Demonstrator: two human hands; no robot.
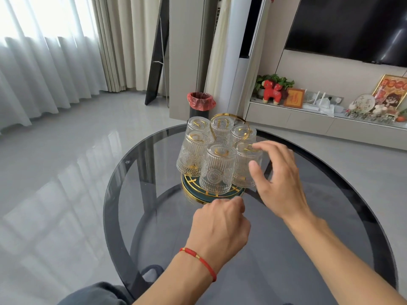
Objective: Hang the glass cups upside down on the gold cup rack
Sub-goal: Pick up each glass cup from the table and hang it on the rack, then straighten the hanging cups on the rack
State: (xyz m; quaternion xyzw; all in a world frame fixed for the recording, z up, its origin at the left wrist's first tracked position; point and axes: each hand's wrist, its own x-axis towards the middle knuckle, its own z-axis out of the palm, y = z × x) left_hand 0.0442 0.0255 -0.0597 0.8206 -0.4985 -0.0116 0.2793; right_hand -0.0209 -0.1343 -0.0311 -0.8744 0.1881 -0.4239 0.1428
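A round smoked-glass table, a red-lined bin behind it, a television upper right.

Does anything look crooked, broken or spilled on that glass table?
Nothing stands out. Six glass cups hang upside down on the gold rack, none cracked or fallen, and the table looks dry. The right hand is open beside one cup; the left hand is curled near the rack's base.

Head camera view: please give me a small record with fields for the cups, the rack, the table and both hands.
cups: six ribbed glass cups, all upside down on the rack
rack: gold cup rack on round base
table: round dark glass table, rack stands on it
left hand: fingers curled, at the near rim of the rack base
right hand: open, at the near-right cup
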